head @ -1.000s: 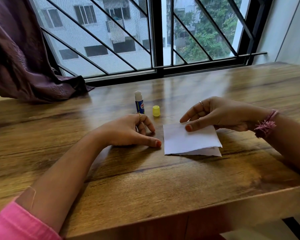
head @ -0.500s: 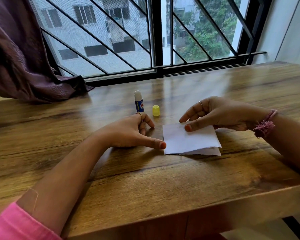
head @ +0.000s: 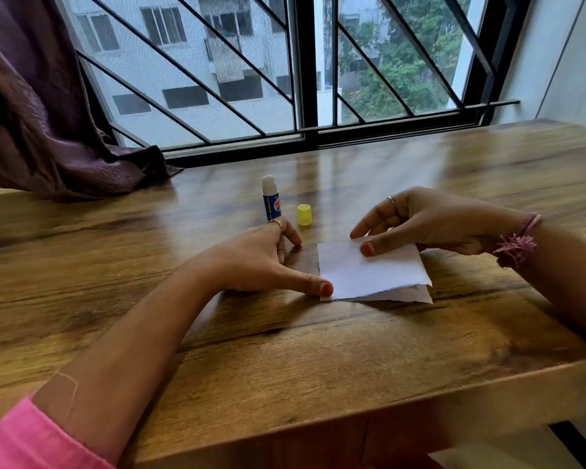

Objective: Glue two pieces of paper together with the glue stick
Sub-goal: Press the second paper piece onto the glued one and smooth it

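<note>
Two white sheets are stacked on the wooden counter [head: 318, 350], top sheet [head: 369, 269] sitting a bit skewed over the bottom sheet [head: 406, 295], so a strip of the lower one peeks out along the near edge and right corner.

Right hand [head: 430, 221] is over the far edge of the stack. Its thumb tip [head: 367, 249] is pressed down on the top sheet near the far-left part, and the index finger reaches toward the far edge just behind it; the rest of the fingers are loosely curled above the paper. Can't really tell if the index finger is under the sheet or just touching it.

Left hand [head: 261, 262] rests on the counter just left of the paper, fingers bent down onto the wood, holding nothing. Its thumb [head: 318, 286] lies flat with the tip right against the near-left corner of the stack.

The glue stick [head: 271, 201] stands upright and uncapped behind the left hand, its base hidden by a finger. Its yellow cap [head: 304, 214] sits just to the right, apart from the paper.
</note>
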`<state>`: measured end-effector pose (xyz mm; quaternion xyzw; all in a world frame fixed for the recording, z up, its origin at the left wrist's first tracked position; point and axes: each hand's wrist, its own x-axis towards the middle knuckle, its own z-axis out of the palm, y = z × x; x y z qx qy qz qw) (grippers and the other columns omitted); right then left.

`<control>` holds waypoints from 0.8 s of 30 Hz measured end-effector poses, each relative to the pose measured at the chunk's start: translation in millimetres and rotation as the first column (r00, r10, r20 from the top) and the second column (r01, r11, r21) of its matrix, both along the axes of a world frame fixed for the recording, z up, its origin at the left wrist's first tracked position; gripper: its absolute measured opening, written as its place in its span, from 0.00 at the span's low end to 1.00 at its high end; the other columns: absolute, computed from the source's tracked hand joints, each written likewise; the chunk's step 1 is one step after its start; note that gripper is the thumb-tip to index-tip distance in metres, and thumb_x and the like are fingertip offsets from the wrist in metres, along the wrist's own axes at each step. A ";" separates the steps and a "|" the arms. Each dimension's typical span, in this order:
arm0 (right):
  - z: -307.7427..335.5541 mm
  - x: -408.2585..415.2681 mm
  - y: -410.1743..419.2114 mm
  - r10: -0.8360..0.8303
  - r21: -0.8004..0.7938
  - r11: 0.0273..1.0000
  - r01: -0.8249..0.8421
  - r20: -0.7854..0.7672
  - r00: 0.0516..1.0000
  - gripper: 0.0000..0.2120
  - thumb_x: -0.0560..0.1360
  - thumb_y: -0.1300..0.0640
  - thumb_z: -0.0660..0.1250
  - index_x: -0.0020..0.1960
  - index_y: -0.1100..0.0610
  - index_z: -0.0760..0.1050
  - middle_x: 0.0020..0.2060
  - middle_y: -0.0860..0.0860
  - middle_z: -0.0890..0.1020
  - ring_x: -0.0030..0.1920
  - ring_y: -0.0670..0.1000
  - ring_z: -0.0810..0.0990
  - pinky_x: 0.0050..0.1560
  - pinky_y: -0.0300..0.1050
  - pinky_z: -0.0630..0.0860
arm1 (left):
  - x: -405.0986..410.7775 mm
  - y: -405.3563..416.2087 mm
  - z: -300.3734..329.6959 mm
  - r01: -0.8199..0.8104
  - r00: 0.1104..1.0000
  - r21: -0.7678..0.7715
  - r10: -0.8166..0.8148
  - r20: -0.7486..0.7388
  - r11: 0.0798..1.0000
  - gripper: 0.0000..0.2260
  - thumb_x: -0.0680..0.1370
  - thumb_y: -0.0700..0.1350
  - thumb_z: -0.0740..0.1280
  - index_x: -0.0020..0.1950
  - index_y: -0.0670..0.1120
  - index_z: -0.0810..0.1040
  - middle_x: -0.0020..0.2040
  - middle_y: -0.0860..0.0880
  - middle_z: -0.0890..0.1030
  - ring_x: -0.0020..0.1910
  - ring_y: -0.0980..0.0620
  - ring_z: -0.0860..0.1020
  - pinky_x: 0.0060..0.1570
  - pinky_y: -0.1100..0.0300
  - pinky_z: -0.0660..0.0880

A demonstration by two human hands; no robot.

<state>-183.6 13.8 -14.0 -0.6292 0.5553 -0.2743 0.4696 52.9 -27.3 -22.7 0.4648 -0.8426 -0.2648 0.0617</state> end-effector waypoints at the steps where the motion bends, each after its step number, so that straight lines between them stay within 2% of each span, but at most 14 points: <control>1: -0.1 0.0 0.1 0.002 -0.001 1.000 -0.002 -0.002 1.000 0.16 0.64 0.60 0.74 0.51 0.57 0.81 0.40 0.52 0.86 0.38 0.48 0.84 0.32 0.36 0.78 | 0.1 0.0 0.0 -0.001 1.000 -0.001 0.001 0.002 1.000 0.31 0.62 0.64 0.74 0.59 0.54 0.69 0.41 0.55 0.72 0.38 0.58 0.69 0.35 0.62 0.64; 20: -0.3 -0.4 0.3 0.010 -0.019 1.000 -0.010 -0.015 1.000 0.17 0.63 0.59 0.74 0.51 0.57 0.81 0.41 0.52 0.86 0.38 0.48 0.84 0.33 0.36 0.78 | -0.2 -0.2 -0.2 0.003 1.000 0.010 -0.003 -0.004 1.000 0.32 0.60 0.65 0.74 0.58 0.54 0.69 0.41 0.54 0.72 0.38 0.57 0.69 0.36 0.62 0.65; 24: -1.0 -0.8 -0.5 0.006 -0.016 1.000 -0.006 -0.022 1.000 0.16 0.65 0.60 0.74 0.52 0.57 0.81 0.40 0.52 0.86 0.38 0.47 0.84 0.32 0.35 0.77 | 0.5 -1.6 -1.3 -0.005 1.000 -0.005 0.005 0.009 1.000 0.33 0.58 0.66 0.74 0.58 0.56 0.69 0.42 0.53 0.73 0.39 0.56 0.71 0.37 0.61 0.65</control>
